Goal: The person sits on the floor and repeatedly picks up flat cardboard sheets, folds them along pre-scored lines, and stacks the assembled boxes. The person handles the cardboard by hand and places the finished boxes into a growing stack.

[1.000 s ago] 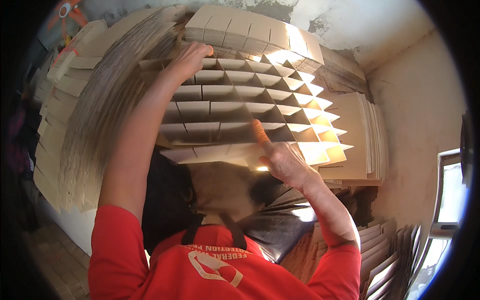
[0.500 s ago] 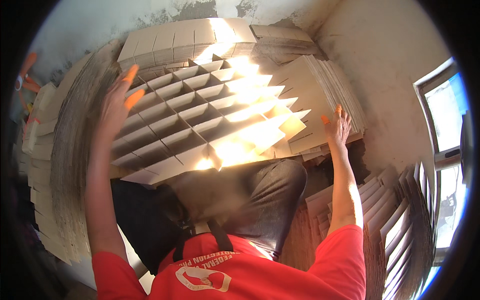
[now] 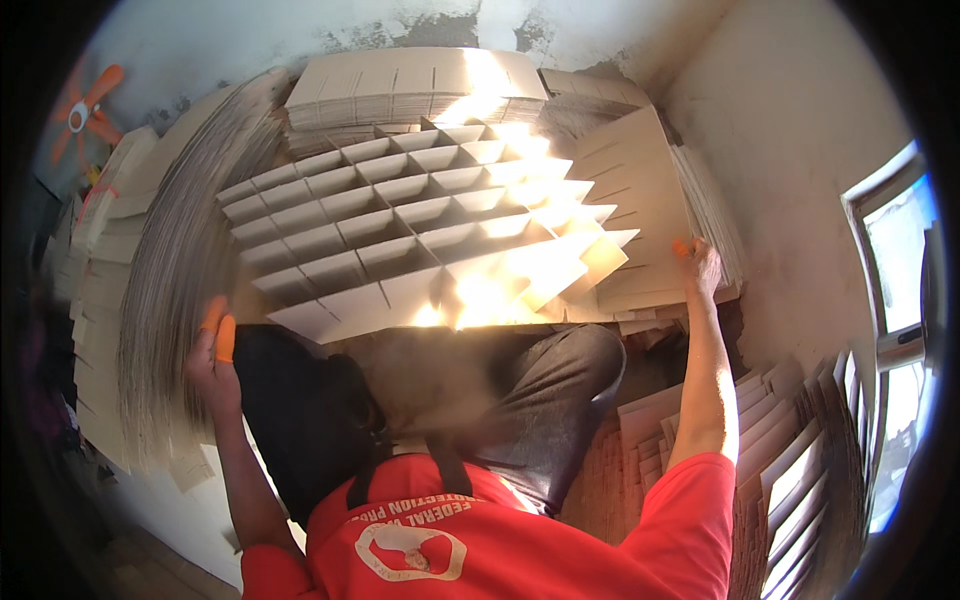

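Note:
A cardboard divider grid (image 3: 385, 213) of crossed slotted strips lies in front of me above my lap. To its right, my right hand (image 3: 703, 268) is closed on the edge of a slotted cardboard sheet (image 3: 635, 215) at the top of the right stack. An orange finger cover shows on that hand. My left hand (image 3: 213, 365) is held low by my left knee, beside the tall left stack of cardboard strips (image 3: 165, 270). Its fingers, two with orange covers, point up and apart, with nothing seen in them.
Behind the grid stands a pile of slotted cardboard sheets (image 3: 415, 80) against the wall. More cardboard pieces (image 3: 780, 440) stand on edge at the lower right, near a window (image 3: 895, 260). An orange fan (image 3: 80, 115) is at the far left. Bright sunlight washes out the grid's right part.
My left hand has drawn back from the grid's left side toward my knee. My right hand has closed on the sheet's edge, and the sheet has shifted rightward over the stack.

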The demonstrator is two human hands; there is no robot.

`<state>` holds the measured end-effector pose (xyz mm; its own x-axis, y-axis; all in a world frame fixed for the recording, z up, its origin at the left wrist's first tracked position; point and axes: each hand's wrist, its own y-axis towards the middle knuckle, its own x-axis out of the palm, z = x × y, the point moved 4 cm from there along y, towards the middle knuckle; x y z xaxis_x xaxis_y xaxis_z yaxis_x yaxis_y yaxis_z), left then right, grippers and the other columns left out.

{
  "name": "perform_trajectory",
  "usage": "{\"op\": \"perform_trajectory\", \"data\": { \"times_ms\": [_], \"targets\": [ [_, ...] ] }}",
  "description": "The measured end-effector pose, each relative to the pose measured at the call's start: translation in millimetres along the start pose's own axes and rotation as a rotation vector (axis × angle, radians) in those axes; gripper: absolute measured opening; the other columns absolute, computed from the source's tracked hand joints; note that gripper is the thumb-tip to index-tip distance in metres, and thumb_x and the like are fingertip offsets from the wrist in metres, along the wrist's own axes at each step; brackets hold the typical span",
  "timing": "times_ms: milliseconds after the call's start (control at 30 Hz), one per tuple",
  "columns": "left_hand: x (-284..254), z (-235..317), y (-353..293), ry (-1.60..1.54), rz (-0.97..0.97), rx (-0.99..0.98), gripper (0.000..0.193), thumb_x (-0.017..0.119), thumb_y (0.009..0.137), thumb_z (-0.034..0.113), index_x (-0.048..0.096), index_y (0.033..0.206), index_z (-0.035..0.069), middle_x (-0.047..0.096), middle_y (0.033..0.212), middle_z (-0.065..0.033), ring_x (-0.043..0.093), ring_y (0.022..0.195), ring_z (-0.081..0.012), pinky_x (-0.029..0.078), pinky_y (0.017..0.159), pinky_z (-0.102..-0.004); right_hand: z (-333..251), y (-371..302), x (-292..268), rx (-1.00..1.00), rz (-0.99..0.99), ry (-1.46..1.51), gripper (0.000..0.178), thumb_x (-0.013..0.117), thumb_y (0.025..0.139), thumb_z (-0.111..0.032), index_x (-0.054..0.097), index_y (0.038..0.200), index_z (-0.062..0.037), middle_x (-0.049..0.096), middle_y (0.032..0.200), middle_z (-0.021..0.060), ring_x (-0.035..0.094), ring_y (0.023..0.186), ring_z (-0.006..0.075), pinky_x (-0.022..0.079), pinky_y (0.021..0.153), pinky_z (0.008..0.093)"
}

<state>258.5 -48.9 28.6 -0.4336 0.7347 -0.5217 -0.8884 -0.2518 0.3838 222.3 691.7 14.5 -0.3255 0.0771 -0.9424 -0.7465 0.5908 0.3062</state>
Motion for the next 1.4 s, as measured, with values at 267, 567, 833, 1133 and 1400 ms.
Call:
{"op": "perform_trajectory", "data": {
  "times_ms": [267,567,833,1133,1400],
  "targets": [
    [-2,11,1,-0.197,0.085,0.065,0.032,0.064,0.094,0.010,0.064,0.125,0.000,0.067,0.124,-0.0130,0.062,0.116,-0.0193,0.045,0.101,-0.0319,-19,10,-76,-0.108,0.389,0.492,0.021,0.067,0.087,-0.012,0.071,0.106,-0.0039,0.068,0.081,0.0138,0.063,0.076,0.0203,0.051,0.074,0.0314],
    [35,57,-13,-0.172,-0.085,0.258,0.038,0.072,0.087,0.005,0.065,0.124,0.000,0.068,0.121,-0.0133,0.064,0.112,-0.0197,0.049,0.096,-0.0319,-260,-104,-243,-0.551,-0.079,1.137,0.057,0.061,0.082,0.013,0.056,0.136,-0.0012,0.061,0.081,-0.0037,0.055,0.073,0.0032,0.045,0.070,0.0161],
    [95,70,-9,0.057,-0.183,0.597,0.039,0.076,0.074,0.004,0.066,0.112,-0.002,0.070,0.094,-0.0160,0.063,0.083,-0.0317,0.051,0.076,-0.0414,-343,-151,-217,-0.782,-0.443,1.058,0.051,0.058,0.079,0.015,0.057,0.130,0.0076,0.068,0.112,0.0071,0.059,0.082,0.0040,0.049,0.070,0.0182],
    [107,60,-4,0.030,-0.132,0.572,0.021,0.073,0.072,-0.001,0.071,0.092,0.001,0.070,0.084,-0.0119,0.060,0.074,-0.0287,0.050,0.068,-0.0398,-363,-143,-201,-0.725,-0.578,1.200,0.050,0.058,0.078,0.016,0.058,0.128,0.0097,0.068,0.119,0.0123,0.062,0.085,0.0072,0.050,0.072,0.0199],
    [108,61,-3,-0.041,-0.082,0.563,0.019,0.071,0.072,-0.002,0.071,0.091,0.001,0.070,0.081,-0.0122,0.059,0.073,-0.0288,0.050,0.067,-0.0401,-375,-149,-186,-0.729,-0.538,1.088,0.052,0.058,0.080,0.016,0.054,0.132,0.0107,0.070,0.105,0.0096,0.063,0.086,0.0087,0.052,0.074,0.0217]
  ]
}}
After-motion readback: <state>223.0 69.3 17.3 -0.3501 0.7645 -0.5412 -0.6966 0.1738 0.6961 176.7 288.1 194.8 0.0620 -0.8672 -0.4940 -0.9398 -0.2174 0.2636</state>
